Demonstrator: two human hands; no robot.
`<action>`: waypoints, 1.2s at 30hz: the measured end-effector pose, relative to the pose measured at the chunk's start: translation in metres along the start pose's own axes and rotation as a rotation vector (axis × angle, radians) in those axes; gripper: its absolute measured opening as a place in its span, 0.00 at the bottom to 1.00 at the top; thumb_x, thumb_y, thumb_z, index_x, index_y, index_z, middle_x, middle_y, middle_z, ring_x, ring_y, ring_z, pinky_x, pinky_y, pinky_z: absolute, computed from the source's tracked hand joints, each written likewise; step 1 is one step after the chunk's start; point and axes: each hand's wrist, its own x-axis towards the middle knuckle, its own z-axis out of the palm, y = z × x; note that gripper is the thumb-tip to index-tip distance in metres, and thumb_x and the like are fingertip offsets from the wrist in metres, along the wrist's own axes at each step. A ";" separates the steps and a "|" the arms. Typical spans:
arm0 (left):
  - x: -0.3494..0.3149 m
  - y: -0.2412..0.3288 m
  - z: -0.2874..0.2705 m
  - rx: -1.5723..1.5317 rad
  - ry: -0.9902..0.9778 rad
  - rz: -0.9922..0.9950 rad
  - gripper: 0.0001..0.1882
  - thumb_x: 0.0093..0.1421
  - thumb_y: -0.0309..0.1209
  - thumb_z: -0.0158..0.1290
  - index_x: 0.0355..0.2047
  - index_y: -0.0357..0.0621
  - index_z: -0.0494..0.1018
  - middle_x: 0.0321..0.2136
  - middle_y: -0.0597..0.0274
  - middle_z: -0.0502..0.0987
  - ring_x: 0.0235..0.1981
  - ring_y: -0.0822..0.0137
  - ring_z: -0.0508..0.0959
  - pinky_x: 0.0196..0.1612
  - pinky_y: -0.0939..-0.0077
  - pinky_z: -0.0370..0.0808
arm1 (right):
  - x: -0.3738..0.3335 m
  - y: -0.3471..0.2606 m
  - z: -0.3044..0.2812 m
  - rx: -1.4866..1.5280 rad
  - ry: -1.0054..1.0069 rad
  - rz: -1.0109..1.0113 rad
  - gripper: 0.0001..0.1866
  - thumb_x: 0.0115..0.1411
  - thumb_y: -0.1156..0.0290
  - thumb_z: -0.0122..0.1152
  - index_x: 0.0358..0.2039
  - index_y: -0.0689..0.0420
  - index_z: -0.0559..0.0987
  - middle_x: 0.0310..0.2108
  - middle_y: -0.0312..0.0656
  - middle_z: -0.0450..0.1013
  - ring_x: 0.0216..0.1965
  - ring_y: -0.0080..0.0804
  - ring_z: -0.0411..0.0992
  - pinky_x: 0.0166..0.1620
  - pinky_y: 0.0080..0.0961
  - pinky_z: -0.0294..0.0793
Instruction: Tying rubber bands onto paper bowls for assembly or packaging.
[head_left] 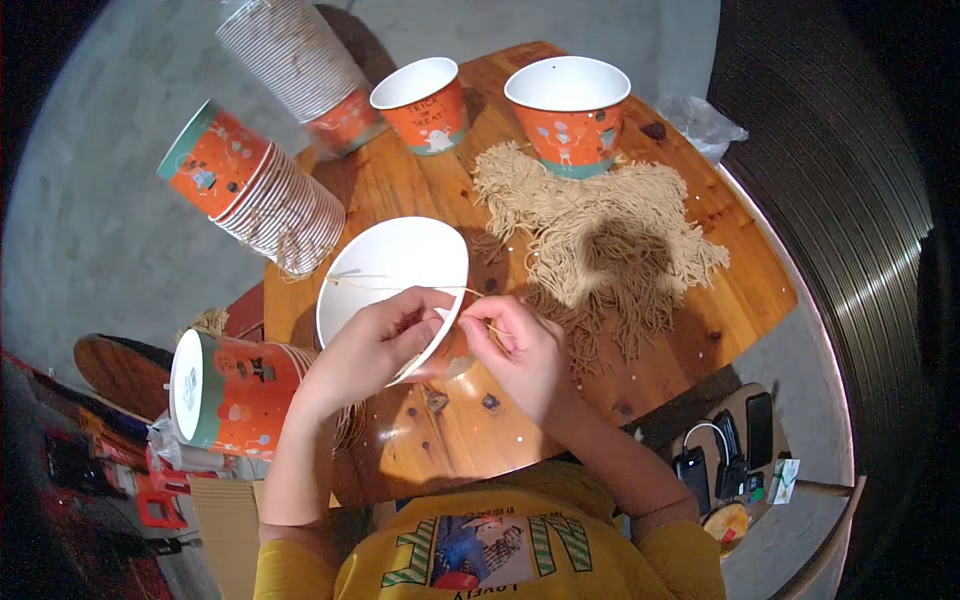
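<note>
A paper bucket (403, 248), white inside and orange outside, lies tilted on the wooden table in front of me, its mouth toward the upper left. My left hand (375, 345) is closed over its rim, thumb and fingers gripping the wall. A thin tan cord (372, 287) stretches across the mouth and over the rim. Just right of the rim, my right hand (517, 345) pinches that cord between thumb and fingertips. Where the cord meets the bucket wall is hidden behind my fingers. To the right of the bucket lies a heap of tan cut cords (590, 220).
Two upright orange buckets (568, 130) (425, 110) stand at the far side. Nested bucket stacks (255, 190) (300, 70) lean at the left; another stack (240, 395) lies nearer. Phones (759, 430) rest on a stool at the lower right. The table's edge (785, 255) curves at right.
</note>
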 end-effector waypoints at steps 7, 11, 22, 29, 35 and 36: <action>0.006 -0.006 -0.004 0.092 0.033 0.040 0.06 0.64 0.28 0.47 0.33 0.38 0.68 0.29 0.70 0.72 0.29 0.80 0.69 0.35 0.85 0.69 | 0.007 -0.009 -0.005 -0.041 -0.125 0.072 0.05 0.54 0.78 0.63 0.31 0.60 0.75 0.18 0.34 0.67 0.17 0.16 0.61 0.21 0.18 0.61; 0.006 -0.009 -0.006 -0.004 0.216 0.055 0.05 0.60 0.28 0.49 0.33 0.40 0.69 0.29 0.68 0.73 0.28 0.78 0.71 0.32 0.82 0.69 | 0.022 -0.012 -0.027 -0.171 -0.365 0.040 0.05 0.53 0.75 0.63 0.28 0.61 0.75 0.22 0.37 0.67 0.20 0.19 0.64 0.23 0.20 0.63; 0.014 0.000 -0.004 -0.737 -0.020 -0.048 0.05 0.59 0.26 0.47 0.36 0.40 0.69 0.34 0.60 0.75 0.31 0.76 0.73 0.33 0.86 0.70 | 0.050 -0.023 -0.029 -0.171 -0.487 -0.123 0.07 0.53 0.71 0.65 0.29 0.56 0.74 0.24 0.42 0.70 0.25 0.33 0.71 0.29 0.27 0.70; 0.012 -0.007 0.000 -0.590 0.031 0.036 0.13 0.58 0.23 0.47 0.44 0.38 0.66 0.31 0.65 0.72 0.31 0.76 0.72 0.34 0.84 0.70 | 0.045 -0.020 -0.031 -0.230 -0.522 0.102 0.04 0.55 0.73 0.59 0.30 0.60 0.76 0.23 0.33 0.68 0.26 0.19 0.66 0.30 0.19 0.67; 0.008 0.009 -0.004 -0.272 0.124 0.195 0.12 0.60 0.25 0.45 0.45 0.39 0.66 0.26 0.73 0.65 0.27 0.82 0.65 0.32 0.86 0.66 | 0.046 -0.023 -0.036 -0.147 -0.465 0.143 0.12 0.58 0.65 0.58 0.38 0.59 0.74 0.30 0.43 0.74 0.31 0.33 0.74 0.35 0.29 0.72; 0.010 0.008 -0.006 -0.334 0.090 0.252 0.12 0.60 0.24 0.45 0.45 0.40 0.64 0.25 0.74 0.64 0.27 0.82 0.65 0.32 0.87 0.66 | 0.051 -0.029 -0.033 -0.148 -0.468 0.140 0.12 0.58 0.65 0.58 0.38 0.59 0.74 0.30 0.43 0.74 0.31 0.33 0.74 0.35 0.29 0.72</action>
